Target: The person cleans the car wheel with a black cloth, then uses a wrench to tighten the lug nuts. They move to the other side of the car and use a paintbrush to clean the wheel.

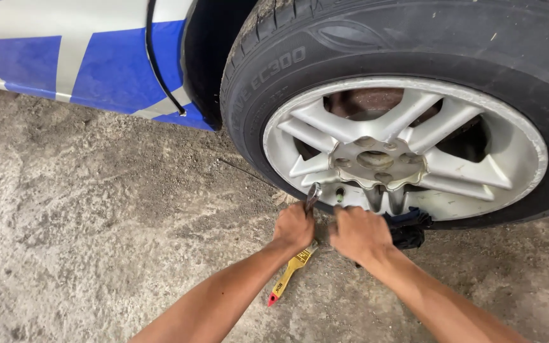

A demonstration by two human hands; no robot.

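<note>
A car wheel with a silver alloy rim [408, 149] and black tyre [268, 70] fills the upper right. My left hand [293, 227] grips a metal tool [312, 195] whose tip points up at the rim's lower edge, next to the small valve stem [340, 194]. My right hand [358, 232] is closed just right of it, low against the rim, over a dark blue cloth [409, 227]; what it grips is hidden. A yellow-handled tool with a red tip [289, 274] lies on the ground under my left wrist.
The car's silver and blue body panel [96, 57] runs along the top left, with the dark wheel arch [208, 57] beside the tyre. Rough grey concrete floor [84, 216] covers the left and bottom. A thin dark wire [243, 170] lies near the tyre.
</note>
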